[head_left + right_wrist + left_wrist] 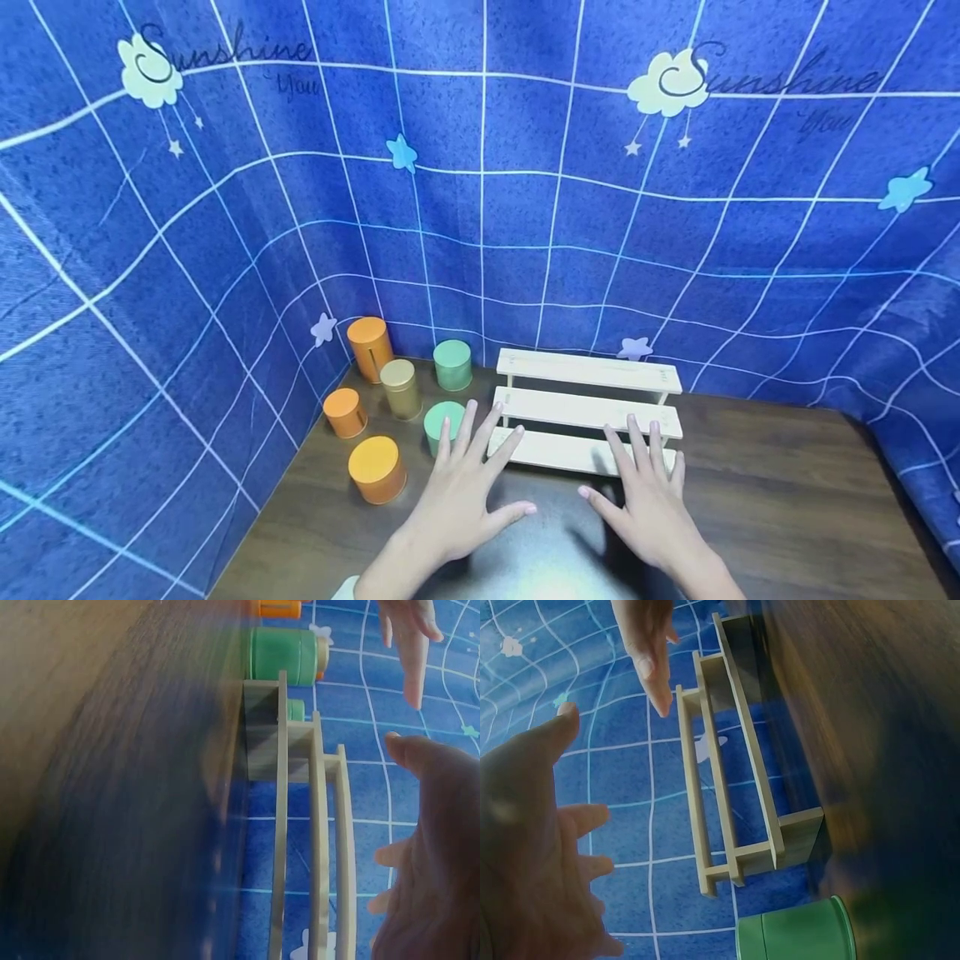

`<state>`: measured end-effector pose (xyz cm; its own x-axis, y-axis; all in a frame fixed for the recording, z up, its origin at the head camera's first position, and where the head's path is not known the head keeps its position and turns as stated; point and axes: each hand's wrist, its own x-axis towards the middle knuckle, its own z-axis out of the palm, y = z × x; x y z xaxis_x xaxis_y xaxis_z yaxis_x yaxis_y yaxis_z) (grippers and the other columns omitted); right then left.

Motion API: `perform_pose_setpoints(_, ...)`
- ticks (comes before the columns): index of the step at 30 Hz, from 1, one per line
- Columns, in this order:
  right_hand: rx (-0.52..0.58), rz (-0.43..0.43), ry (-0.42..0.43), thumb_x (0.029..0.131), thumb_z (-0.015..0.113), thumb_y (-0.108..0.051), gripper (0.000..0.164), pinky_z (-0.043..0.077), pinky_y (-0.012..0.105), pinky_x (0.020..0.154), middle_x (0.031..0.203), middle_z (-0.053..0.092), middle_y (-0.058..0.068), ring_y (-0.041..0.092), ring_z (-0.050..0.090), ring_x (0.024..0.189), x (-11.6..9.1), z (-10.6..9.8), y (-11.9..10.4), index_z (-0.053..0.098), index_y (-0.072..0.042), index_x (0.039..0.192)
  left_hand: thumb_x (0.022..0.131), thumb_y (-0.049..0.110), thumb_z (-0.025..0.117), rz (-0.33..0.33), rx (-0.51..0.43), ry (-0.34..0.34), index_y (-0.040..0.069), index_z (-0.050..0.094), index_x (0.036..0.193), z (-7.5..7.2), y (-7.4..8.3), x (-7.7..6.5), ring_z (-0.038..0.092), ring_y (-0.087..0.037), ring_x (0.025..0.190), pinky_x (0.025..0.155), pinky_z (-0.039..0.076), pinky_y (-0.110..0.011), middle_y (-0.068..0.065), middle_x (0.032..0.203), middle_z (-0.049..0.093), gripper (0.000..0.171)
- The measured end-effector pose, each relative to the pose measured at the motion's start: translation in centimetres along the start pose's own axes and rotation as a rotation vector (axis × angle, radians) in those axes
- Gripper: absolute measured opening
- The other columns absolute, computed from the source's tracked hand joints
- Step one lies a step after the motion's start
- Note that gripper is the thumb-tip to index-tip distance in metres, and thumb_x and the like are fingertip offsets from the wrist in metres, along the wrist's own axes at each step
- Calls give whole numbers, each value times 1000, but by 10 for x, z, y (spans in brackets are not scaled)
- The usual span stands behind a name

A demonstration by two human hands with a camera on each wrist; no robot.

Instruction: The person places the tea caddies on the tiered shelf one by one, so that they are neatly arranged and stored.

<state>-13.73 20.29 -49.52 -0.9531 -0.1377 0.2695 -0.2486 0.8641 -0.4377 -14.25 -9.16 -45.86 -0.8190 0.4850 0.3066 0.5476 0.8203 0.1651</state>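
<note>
Both bare hands hover above the table in front of a pale three-step wooden rack (585,408). My left hand (465,492) has its fingers spread, near the rack's left end and the nearer green canister (444,419), which it partly hides in the head view. With fingers likewise spread, my right hand (648,508) is by the rack's right end. Neither hand holds anything. In the left wrist view the rack (727,750) stands beyond the fingers, and a green canister (795,934) is at the bottom. The right wrist view shows the rack (319,825) beside the right hand (442,855).
Left of the rack stand a tall orange canister (371,350), a gold canister (401,390), another green canister (452,365), a small orange canister (345,412) and a yellow-orange canister (377,471). A blue checked curtain (525,208) surrounds the brown wooden table (787,500) at back and sides.
</note>
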Motion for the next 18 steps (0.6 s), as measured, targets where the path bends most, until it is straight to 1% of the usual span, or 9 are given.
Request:
perform_pose_setpoints(2, 72, 18, 6, 98, 67, -57, 92, -3, 89, 115, 178, 5, 21, 54, -5, 163, 4, 0, 4, 23, -20, 170, 96, 77, 51, -21, -18, -7, 32, 25, 169, 2, -2, 0, -5, -40, 167, 126, 15, -77, -5, 181, 6, 89)
perform_pose_setpoints(4, 167, 50, 31, 99, 68, -51, 95, -3, 89, 115, 178, 0, 22, 53, -10, 163, 9, 1, 10, 15, -20, 171, 98, 73, 53, -59, -35, -8, 31, 23, 170, 4, -5, 1, -5, -42, 166, 125, 13, -78, -6, 181, 5, 88)
perform_pose_setpoints(6, 268, 99, 81, 100, 69, -45, 99, -3, 88, 117, 178, -6, 22, 51, -13, 163, 14, 1, 16, 6, -19, 172, 100, 70, 53, -113, -47, -7, 29, 20, 170, 6, -8, 1, -5, -44, 166, 125, 11, -80, -9, 181, 4, 88)
perform_pose_setpoints(9, 423, 199, 188, 100, 71, -33, 102, -2, 82, 123, 178, -10, 21, 47, -14, 164, 23, 3, 24, 0, -19, 172, 100, 65, 58, -208, -73, 11, 25, 20, 170, 9, -14, 3, -5, -49, 164, 124, 8, -81, -14, 180, 4, 89)
perform_pose_setpoints(10, 476, 238, 224, 100, 71, -29, 102, 0, 79, 125, 178, -9, 19, 45, -14, 164, 25, 3, 27, -1, -20, 172, 100, 63, 60, -239, -83, 17, 24, 21, 170, 10, -17, 3, -5, -50, 164, 124, 8, -81, -15, 180, 5, 90)
perform_pose_setpoints(14, 664, 383, 348, 101, 68, -18, 99, 14, 68, 131, 179, -1, 18, 41, 3, 165, 37, 6, 36, -1, -19, 172, 99, 54, 68, -342, -129, 41, 18, 23, 170, 17, -29, 8, -4, -52, 163, 126, 11, -78, -21, 178, 8, 92)
perform_pose_setpoints(16, 747, 442, 391, 101, 65, -15, 96, 17, 63, 132, 178, 3, 20, 40, 8, 165, 42, 7, 41, -1, -17, 171, 98, 49, 72, -385, -154, 44, 14, 24, 169, 21, -35, 10, -3, -53, 163, 127, 13, -76, -24, 177, 9, 93)
perform_pose_setpoints(17, 781, 463, 409, 101, 63, -14, 94, 15, 62, 133, 178, 5, 22, 40, 10, 164, 44, 8, 44, 0, -16, 171, 97, 47, 73, -405, -164, 43, 13, 24, 169, 23, -38, 11, -2, -54, 163, 127, 14, -75, -25, 177, 10, 94)
perform_pose_setpoints(18, 819, 482, 427, 101, 62, -13, 93, 13, 60, 134, 177, 5, 22, 40, 9, 165, 47, 9, 47, 1, -14, 171, 97, 45, 74, -422, -175, 44, 11, 25, 169, 25, -41, 13, -1, -55, 162, 127, 17, -75, -27, 176, 11, 94)
